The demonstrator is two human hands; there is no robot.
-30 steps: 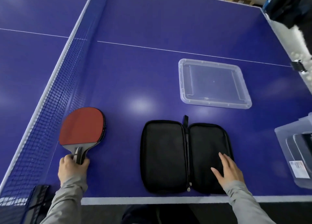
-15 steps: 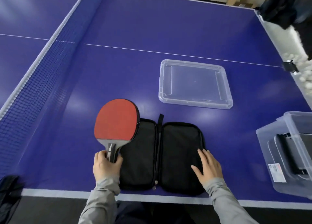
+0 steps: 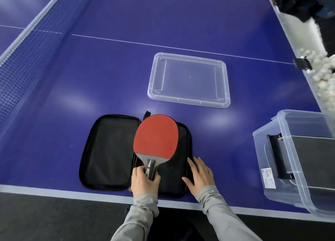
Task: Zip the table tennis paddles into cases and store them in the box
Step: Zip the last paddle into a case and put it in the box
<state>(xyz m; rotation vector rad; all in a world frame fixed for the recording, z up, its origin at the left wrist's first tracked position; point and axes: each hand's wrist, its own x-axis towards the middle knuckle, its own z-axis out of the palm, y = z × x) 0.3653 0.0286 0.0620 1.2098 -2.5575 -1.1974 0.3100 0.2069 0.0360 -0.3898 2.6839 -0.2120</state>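
Paddle lowered over the open case's right half

The red paddle [image 3: 155,136] overlapped the hinge of the black case [image 3: 107,150]; left hand [image 3: 145,179] gripped its handle, right hand [image 3: 199,173] lay flat (pinning fabric). Off-centre seating could jam the zip; the storage box [image 3: 272,168] waited nearby.

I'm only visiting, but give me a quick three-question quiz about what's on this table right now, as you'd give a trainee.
1. True or false: the black case lies open.
2. Which hand grips the red paddle by its handle?
3. The clear lid lies: A) on the clear box, B) flat on the table, C) under the case.

Key: 1 true. 2 the left hand; the right hand rests flat on the case. 3 B.
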